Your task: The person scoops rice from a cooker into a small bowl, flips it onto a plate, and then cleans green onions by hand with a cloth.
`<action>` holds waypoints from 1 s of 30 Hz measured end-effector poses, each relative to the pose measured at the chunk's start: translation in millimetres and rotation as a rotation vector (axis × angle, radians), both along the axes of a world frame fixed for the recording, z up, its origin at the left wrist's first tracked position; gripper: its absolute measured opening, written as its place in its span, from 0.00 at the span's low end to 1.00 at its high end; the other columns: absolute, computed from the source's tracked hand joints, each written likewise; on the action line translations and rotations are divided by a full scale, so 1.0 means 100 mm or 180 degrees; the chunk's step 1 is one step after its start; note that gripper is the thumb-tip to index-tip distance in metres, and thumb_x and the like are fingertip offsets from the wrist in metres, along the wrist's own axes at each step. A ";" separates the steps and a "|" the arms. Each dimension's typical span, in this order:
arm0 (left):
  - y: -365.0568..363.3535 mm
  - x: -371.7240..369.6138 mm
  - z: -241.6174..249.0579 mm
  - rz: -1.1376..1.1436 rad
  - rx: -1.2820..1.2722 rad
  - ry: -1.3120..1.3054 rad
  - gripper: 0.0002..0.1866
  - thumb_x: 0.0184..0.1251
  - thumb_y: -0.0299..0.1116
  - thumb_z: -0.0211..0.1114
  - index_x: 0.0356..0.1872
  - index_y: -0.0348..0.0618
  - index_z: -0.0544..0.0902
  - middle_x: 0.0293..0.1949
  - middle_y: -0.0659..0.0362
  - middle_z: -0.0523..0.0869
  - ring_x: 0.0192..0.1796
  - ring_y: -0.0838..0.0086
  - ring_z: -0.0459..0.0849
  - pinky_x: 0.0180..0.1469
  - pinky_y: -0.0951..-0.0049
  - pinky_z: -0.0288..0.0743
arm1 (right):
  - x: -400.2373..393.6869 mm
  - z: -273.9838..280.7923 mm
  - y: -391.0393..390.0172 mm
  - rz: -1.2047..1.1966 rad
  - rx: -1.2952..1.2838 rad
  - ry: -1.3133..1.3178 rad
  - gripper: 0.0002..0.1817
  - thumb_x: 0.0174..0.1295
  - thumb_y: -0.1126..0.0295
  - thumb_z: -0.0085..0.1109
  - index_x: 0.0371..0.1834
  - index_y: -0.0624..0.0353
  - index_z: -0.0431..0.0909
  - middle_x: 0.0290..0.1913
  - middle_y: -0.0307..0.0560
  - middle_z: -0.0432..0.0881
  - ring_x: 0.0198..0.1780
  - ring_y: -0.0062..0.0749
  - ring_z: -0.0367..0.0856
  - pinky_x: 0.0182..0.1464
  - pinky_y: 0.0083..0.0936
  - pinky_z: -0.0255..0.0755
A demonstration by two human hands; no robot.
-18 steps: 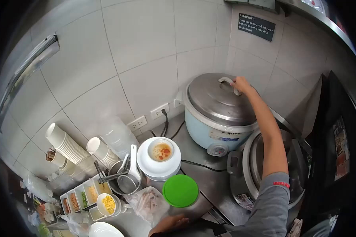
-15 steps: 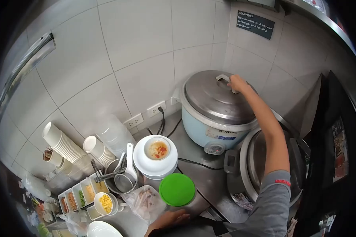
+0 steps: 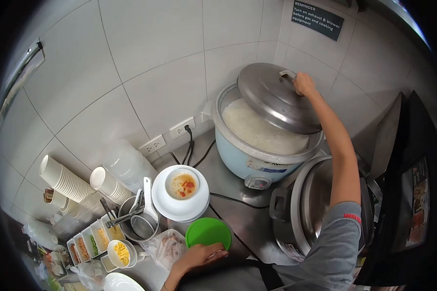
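My right hand (image 3: 304, 84) grips the handle of the steel rice cooker lid (image 3: 272, 99), which is raised and tilted over the pot. Under it, white cooked rice (image 3: 255, 128) shows in the large light-blue rice cooker (image 3: 238, 157). At the lower middle, my left hand (image 3: 204, 256) hovers at the near edge of a round green lid (image 3: 206, 234), fingers loosely extended, holding nothing visible. Beside that hand lies a clear plastic bag (image 3: 166, 250) with pale food in it.
A second cooker (image 3: 296, 213) with its lid on stands at right. White plates (image 3: 199, 203) carry a bowl (image 3: 182, 184) of food scraps. To the left are a pot (image 3: 131, 208) of utensils, stacked paper cups (image 3: 65, 179), topping containers (image 3: 90, 240) and a cup of yellow pieces (image 3: 122, 253).
My right hand has lifted the cooker lid up and tilted it, uncovering the rice. My left hand has come up closer to the green lid. The camera view has shifted slightly.
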State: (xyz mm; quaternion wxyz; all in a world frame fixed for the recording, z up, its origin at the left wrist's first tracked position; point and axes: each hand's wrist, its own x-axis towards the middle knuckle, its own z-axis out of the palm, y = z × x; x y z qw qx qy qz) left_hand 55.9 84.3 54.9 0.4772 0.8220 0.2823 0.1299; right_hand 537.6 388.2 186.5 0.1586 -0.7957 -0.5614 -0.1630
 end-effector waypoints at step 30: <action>-0.12 0.02 0.08 -0.0576 -0.0676 -0.1648 0.10 0.67 0.33 0.54 0.31 0.35 0.74 0.27 0.56 0.77 0.32 0.65 0.78 0.35 0.68 0.68 | 0.41 -0.10 0.57 0.1480 -0.0334 0.1049 0.24 0.65 0.56 0.42 0.60 0.57 0.69 0.59 0.48 0.70 0.62 0.36 0.66 0.63 0.28 0.56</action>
